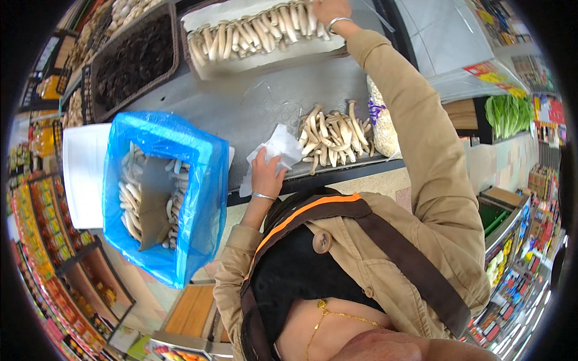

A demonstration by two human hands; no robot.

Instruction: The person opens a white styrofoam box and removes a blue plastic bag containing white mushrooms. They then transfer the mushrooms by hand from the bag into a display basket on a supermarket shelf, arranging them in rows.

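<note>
My left hand (267, 173) lies on a crumpled white sheet of paper (284, 143) at the counter's near edge, its fingers apart. Right of the paper is a loose heap of pale, long-stemmed mushrooms (334, 135). My right hand (332, 11) reaches to the far end of a white-lined basket (221, 70), where similar mushrooms (257, 34) lie side by side in a row. It is at the row's right end; the frame's top edge cuts it off, and whether its fingers hold a mushroom is unclear.
At the left, a blue plastic bag (203, 153) lines a container holding more mushrooms and a cardboard piece (156, 203). A white foam box (86, 176) adjoins it. Beyond sits a basket of dark fungus (135, 67). A clear bag of pale contents (384, 122) stands beside the heap.
</note>
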